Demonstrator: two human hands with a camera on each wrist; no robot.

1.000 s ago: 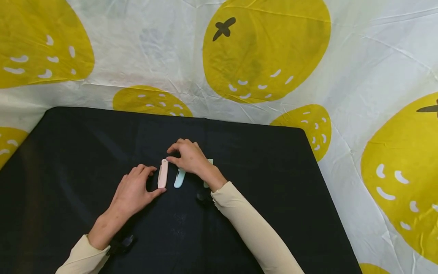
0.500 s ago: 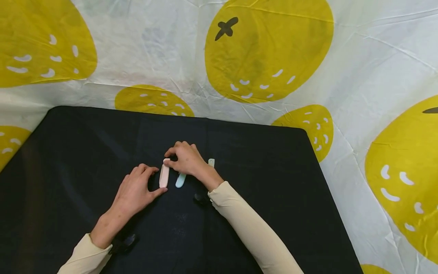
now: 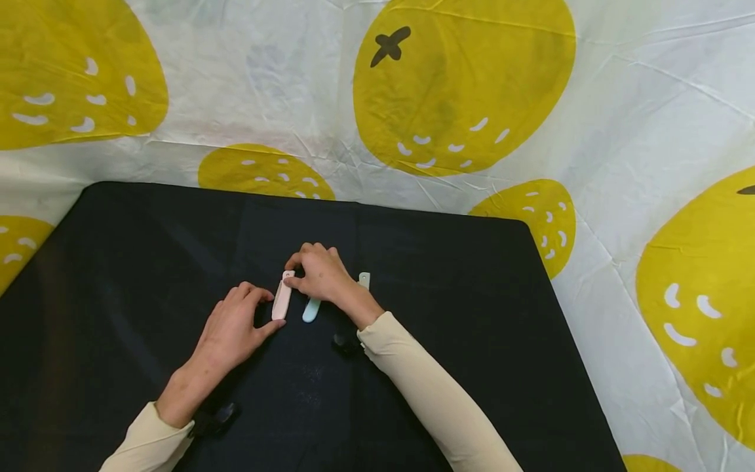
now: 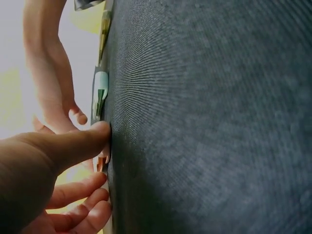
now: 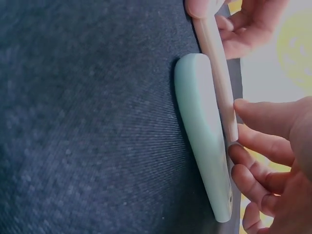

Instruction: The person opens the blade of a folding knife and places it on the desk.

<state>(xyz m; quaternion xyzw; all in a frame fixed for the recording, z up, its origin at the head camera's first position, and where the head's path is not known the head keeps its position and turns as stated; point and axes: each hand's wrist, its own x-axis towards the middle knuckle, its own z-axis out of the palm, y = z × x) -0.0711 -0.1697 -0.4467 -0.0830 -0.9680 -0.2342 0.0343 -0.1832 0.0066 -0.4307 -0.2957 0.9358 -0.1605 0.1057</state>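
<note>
Pink folding piece (image 3: 282, 303) is on the black surface (image 3: 472, 341), between both bare hands, long axis roughly front to back with a slight tilt. Left grip (image 3: 232, 328) holds the near end: thumb at the tip, forefinger along the left side, moderately wide spread. Right grip (image 3: 322, 274) is narrow, thumb and forefinger pinching the far end. Light-blue piece (image 3: 310, 310) lies just right of pink, apart from it, upper part hidden under the right hand. Pale green piece (image 3: 364, 280) sits further right, partly behind the right wrist.
</note>
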